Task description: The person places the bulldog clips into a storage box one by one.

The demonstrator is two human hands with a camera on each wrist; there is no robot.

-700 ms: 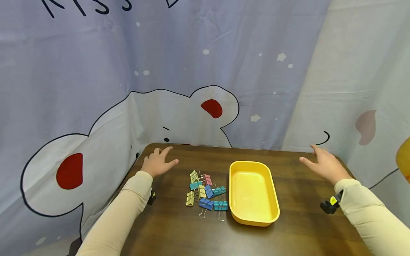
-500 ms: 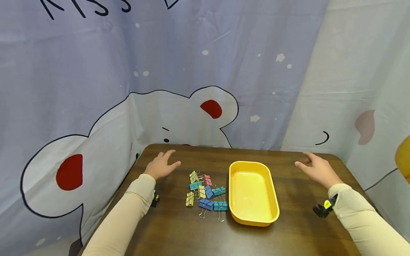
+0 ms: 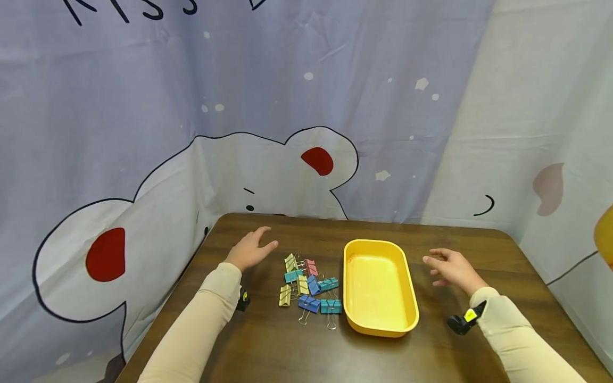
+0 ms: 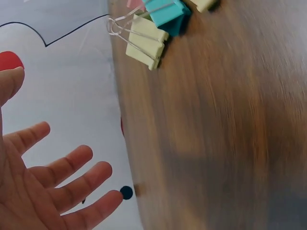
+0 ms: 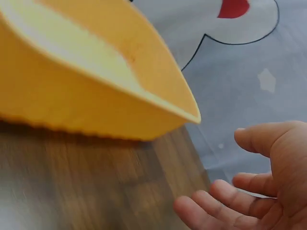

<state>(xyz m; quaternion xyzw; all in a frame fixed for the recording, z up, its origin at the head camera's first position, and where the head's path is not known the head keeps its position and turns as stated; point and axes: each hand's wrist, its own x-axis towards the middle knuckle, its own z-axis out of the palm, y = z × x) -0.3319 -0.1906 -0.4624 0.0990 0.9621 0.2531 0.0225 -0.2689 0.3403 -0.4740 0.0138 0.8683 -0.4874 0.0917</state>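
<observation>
1. Binder clips (image 3: 313, 285), wedge-shaped, metallic-looking, in yellow, teal, blue and pink: loose cluster on the dark brown wood-grain tabletop (image 3: 268, 346), right of the left hand's (image 3: 249, 251) fingers and nearer the body.
2. Left fingers spread, thumb apart, nothing held; clips near, untouched.
3. Right hand (image 3: 455, 267): fingers loosely bent, thumb apart, nothing held. Shallow yellow tray (image 3: 379, 290), rounded rectangle, probably plastic, just left of these fingers, not touching.
4. Progress, judged: handling seems unbegun; every visible clip lies outside the tray.
5. Textures: tray smooth, glossy; clips slim, wire-looped.
</observation>
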